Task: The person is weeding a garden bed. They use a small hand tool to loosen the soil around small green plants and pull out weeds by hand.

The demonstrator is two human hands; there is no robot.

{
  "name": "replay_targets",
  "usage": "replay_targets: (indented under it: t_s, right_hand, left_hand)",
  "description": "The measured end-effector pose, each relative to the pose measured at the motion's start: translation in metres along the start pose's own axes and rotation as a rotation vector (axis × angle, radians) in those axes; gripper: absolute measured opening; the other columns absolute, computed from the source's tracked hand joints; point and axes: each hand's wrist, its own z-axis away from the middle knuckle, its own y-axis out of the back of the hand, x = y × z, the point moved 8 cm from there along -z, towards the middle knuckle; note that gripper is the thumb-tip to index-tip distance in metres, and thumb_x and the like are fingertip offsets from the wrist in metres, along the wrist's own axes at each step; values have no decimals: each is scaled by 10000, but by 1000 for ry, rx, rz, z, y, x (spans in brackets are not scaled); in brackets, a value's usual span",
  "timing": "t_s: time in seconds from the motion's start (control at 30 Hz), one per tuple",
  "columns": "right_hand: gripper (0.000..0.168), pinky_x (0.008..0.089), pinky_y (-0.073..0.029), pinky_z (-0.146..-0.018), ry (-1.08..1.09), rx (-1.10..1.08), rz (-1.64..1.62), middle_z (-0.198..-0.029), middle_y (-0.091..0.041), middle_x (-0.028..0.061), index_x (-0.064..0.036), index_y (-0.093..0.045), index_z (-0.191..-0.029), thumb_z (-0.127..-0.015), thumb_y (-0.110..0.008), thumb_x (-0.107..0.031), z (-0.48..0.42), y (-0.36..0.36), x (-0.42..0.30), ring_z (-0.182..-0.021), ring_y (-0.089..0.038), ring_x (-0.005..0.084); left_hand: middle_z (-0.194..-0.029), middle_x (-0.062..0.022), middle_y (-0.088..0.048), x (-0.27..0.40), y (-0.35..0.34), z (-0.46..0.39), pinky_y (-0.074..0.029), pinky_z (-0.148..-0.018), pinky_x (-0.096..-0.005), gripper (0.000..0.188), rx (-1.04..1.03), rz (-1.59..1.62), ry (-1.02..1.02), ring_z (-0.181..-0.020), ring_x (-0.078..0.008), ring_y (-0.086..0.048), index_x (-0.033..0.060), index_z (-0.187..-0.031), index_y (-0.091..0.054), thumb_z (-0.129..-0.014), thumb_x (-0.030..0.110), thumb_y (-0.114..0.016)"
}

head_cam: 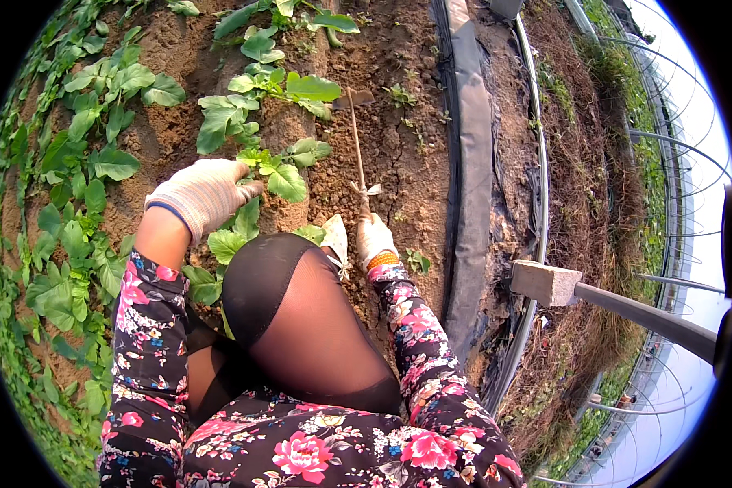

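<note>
My left hand (207, 192), in a knitted work glove, reaches over the leafy row. Its fingertips are beside the young leaves of a green plant (287, 181), and whether they touch it cannot be told. A gloved right hand of mine (375, 238) is closed on the wooden handle of a small hoe (355, 137). Pale cloth or plastic is tied around that handle. The hoe's flat metal blade (354, 99) rests at the loose brown soil, right of a larger leafy plant (311, 88).
Further leafy plants (114, 163) spread on the left. Folded dark plastic sheeting (471, 152) runs along the bed's right side, with a pale pipe (540, 183) beyond it. A concrete block (546, 283) with a post stands near the pipe. My bent knee lies close to the plants.
</note>
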Motion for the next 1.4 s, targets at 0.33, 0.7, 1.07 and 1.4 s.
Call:
replay_targets:
  t_s: [0.33,0.7,1.07,1.4]
  right_hand:
    - [726,472,-461,-901,23,280,32,-1068,-644,279,-25,-609,-1147,-971,-242,-626,-96,74,-108,-1075,-574,452]
    - [679,472,-474,-922,-63,336,256,-1129,-643,245,-47,-615,-1186,-976,-259,-585,-142,90,-107,-1114,-579,425]
    - [561,459,-481,-821,-60,295,197,-1000,-670,243,-26,-611,-1097,-986,-342,-505,-68,68,-43,-974,-629,422]
    - [561,466,-469,-751,26,303,239,-896,-664,240,-26,-615,-1093,-988,-356,-513,17,54,7,-853,-621,427]
  left_hand:
    - [-846,-220,-661,1,-6,-12,-508,-759,-477,412,82,-58,-79,-841,-393,-641,8,-959,-641,-925,409,-552]
    - [-871,-183,-672,3,5,-5,-514,-786,-469,411,90,-61,-64,-877,-362,-649,44,-959,-650,-927,436,-533]
    - [-834,-192,-673,-1,-2,-6,-516,-776,-466,371,61,66,-21,-847,-369,-657,44,-882,-652,-910,403,-565]
    - [-877,-174,-688,-5,-11,-14,-520,-801,-443,358,46,15,-9,-882,-346,-667,47,-923,-683,-911,386,-566]
